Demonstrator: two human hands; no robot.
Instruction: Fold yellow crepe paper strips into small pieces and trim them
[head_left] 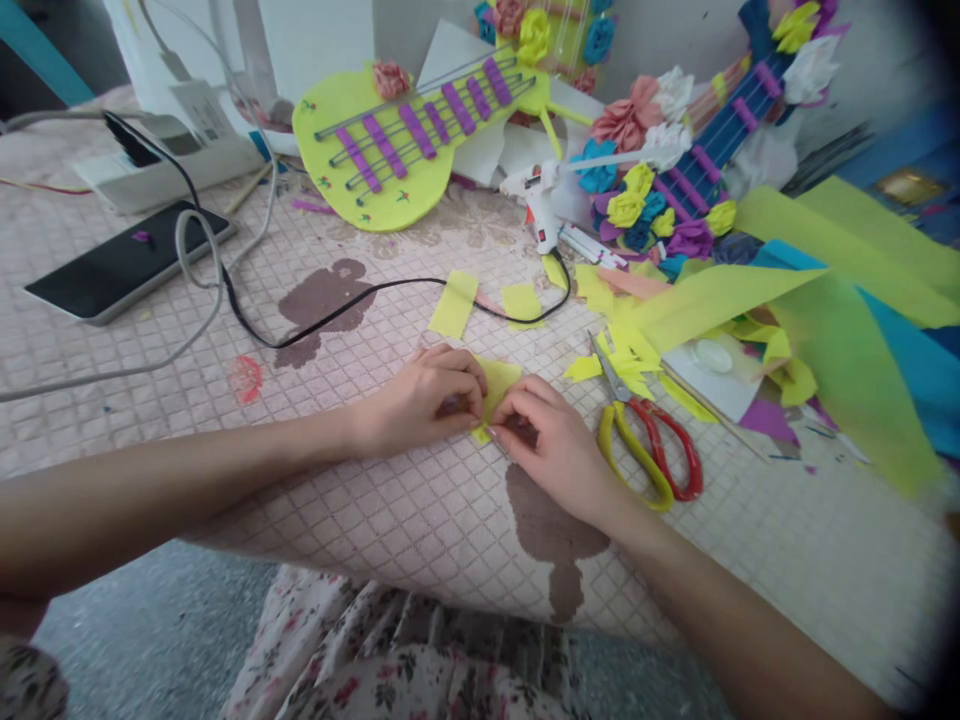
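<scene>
Near the front of the table, a small piece of yellow crepe paper (498, 378) is pinched between my two hands. My left hand (435, 395) closes its fingertips on the paper's left and lower edge. From the other side, my right hand (551, 440) grips the lower right edge, its fingers nearly meeting those of the left. Partly covered by my fingers, the paper's lower end looks gathered. Beyond my hands lie two cut yellow paper pieces, one a longer rectangle (454, 304) and one a smaller square (521, 302).
Scissors (637, 440) with red and yellow handles lie right of my right hand. A white glue gun (541, 205) stands behind, its black cord (360, 297) crossing the table. Yellow paper guitar (382, 205), flowers, crepe sheets (840, 330), a phone (127, 262) and a power strip (161, 165) surround the workspace.
</scene>
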